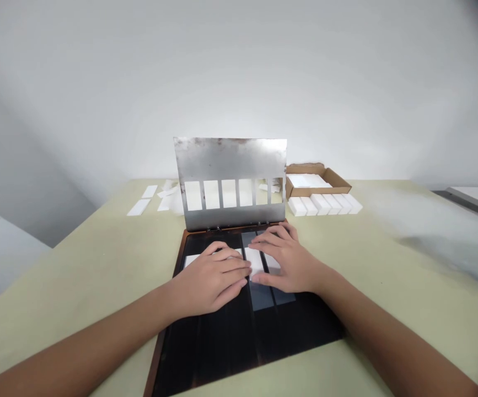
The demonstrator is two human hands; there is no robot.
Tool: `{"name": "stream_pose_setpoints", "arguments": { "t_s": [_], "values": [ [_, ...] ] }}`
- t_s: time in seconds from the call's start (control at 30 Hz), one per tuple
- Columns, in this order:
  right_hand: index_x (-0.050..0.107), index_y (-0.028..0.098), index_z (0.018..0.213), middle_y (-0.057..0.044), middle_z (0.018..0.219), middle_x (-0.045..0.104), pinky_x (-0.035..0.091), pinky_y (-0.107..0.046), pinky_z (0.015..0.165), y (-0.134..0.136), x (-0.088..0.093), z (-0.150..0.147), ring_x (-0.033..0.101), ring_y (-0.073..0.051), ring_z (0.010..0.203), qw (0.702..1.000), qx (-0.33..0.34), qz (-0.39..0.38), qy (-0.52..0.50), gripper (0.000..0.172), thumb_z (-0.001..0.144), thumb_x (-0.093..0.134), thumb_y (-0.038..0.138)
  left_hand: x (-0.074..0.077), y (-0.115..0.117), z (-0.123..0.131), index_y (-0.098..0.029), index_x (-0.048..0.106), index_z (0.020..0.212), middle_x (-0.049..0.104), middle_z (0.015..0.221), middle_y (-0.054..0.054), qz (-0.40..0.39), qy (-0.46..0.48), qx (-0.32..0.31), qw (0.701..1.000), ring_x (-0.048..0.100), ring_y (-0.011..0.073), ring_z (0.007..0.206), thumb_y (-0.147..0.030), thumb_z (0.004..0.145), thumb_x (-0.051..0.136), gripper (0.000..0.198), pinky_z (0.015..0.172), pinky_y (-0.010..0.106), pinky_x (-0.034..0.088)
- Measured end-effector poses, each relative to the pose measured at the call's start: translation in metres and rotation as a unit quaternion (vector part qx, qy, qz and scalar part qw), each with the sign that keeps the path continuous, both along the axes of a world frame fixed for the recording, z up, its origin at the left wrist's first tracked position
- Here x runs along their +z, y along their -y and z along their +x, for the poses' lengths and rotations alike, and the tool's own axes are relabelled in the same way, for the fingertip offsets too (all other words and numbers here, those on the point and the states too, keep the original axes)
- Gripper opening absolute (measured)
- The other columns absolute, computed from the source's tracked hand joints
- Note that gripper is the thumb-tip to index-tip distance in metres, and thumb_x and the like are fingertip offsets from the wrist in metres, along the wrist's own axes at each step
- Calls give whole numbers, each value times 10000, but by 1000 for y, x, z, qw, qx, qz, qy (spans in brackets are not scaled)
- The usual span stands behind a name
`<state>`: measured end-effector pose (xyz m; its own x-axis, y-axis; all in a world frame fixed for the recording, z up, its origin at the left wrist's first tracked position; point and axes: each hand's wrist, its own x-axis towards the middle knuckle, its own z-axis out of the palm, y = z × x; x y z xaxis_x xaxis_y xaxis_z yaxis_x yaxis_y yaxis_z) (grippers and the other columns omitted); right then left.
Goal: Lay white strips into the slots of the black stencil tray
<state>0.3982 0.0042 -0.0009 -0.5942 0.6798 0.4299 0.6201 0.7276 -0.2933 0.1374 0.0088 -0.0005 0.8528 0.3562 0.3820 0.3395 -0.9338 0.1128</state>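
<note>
A black board (pixel 222 347) with a brown edge lies before me, and a metal plate (pixel 230 160) with a row of rectangular openings stands up at its back. My left hand (pixel 211 281) lies palm down over the board, its fingers stretched out flat across a row of white cards that it partly hides. A white card (pixel 256 262) lies between my two hands. My right hand (pixel 284 259) spreads over the board's right part, with its thumb near that card's lower edge and its fingers near the upper edge. Bluish-grey strips (pixel 261 298) show beneath.
Behind the board on the right stands a cardboard box (pixel 319 191) holding white cards, with several white stacks (pixel 325 204) lined up before it. Loose white pieces (pixel 166 196) and two white cards (pixel 139 207) lie at the back left of the pale green table (pixel 73 286).
</note>
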Motion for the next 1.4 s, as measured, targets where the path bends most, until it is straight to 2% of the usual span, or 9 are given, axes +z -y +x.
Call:
{"name": "stream_pose_setpoints", "arguments": {
  "t_s": [0.3, 0.47, 0.6, 0.7, 0.83, 0.93, 1.03, 1.17, 1.4],
  "values": [
    [634, 202, 1396, -91, 1362, 680, 222, -526, 1173, 3, 2, 6, 511, -324, 1258, 996, 42, -56, 55, 868, 763, 754, 784, -1, 1, -3, -215, 699, 1236, 679, 1092, 102, 25, -1, 25, 999, 576, 269, 1038, -224, 1041, 543, 249, 911, 444, 387],
    [648, 207, 1389, -87, 1338, 698, 248, -520, 1132, 3, 6, 4, 519, -316, 1237, 995, 27, -70, 68, 745, 847, 731, 711, 3, 4, -4, -208, 706, 1138, 583, 981, 85, 61, -7, -4, 998, 511, 220, 843, -266, 1019, 560, 196, 769, 384, 358],
    [728, 229, 1258, -56, 1219, 752, 283, -486, 1088, 0, 5, -4, 560, -268, 1164, 997, -3, -60, 53, 382, 989, 674, 494, 6, 6, -2, -265, 688, 1230, 583, 967, 51, 64, -45, -89, 993, 519, 206, 832, -343, 1021, 615, 235, 773, 365, 356],
    [775, 226, 1104, -42, 1089, 779, 288, -472, 1071, -4, 2, -10, 574, -249, 1106, 998, -23, -39, 41, 231, 1047, 603, 368, 6, 5, 1, -269, 659, 1323, 580, 1003, 70, 48, -65, -57, 995, 525, 227, 885, -413, 1043, 581, 325, 788, 376, 339],
    [772, 211, 1019, -42, 1000, 779, 280, -482, 1072, -7, 0, -13, 563, -245, 1065, 998, -31, -38, 38, 303, 1092, 489, 292, 4, 4, 2, -288, 658, 1353, 538, 981, 66, 38, -63, -3, 997, 476, 222, 843, -437, 1041, 571, 357, 772, 366, 316],
    [734, 228, 1206, -37, 1027, 777, 283, -477, 1089, -7, 1, -9, 560, -232, 1050, 998, -29, -42, 31, 337, 1111, 413, 263, 4, 5, 0, -295, 665, 1354, 519, 977, 58, 41, -52, 13, 998, 461, 211, 838, -421, 1044, 572, 346, 776, 359, 308],
    [616, 249, 1431, -49, 1103, 773, 270, -491, 1118, -6, 1, -4, 555, -253, 1083, 999, -16, -49, 15, 427, 1059, 556, 448, 4, 5, -1, -291, 682, 1319, 503, 958, 50, 40, -55, 23, 997, 447, 208, 834, -429, 1048, 562, 327, 768, 356, 299],
    [608, 261, 1449, -62, 1110, 758, 252, -501, 1133, -7, 0, 2, 559, -279, 1112, 999, 11, -48, 13, 722, 864, 749, 660, 5, 5, 1, -269, 714, 1227, 493, 932, 45, 40, -62, 33, 997, 441, 209, 825, -444, 1044, 561, 297, 748, 352, 291],
    [664, 270, 1370, -53, 1073, 754, 229, -502, 1139, -8, 0, 1, 567, -275, 1128, 997, 11, -68, 26, 534, 917, 753, 538, 6, 6, -1, -188, 707, 1209, 594, 908, 64, 62, -23, 21, 998, 489, 210, 800, -358, 1023, 596, 276, 728, 360, 308]
  ]
}}
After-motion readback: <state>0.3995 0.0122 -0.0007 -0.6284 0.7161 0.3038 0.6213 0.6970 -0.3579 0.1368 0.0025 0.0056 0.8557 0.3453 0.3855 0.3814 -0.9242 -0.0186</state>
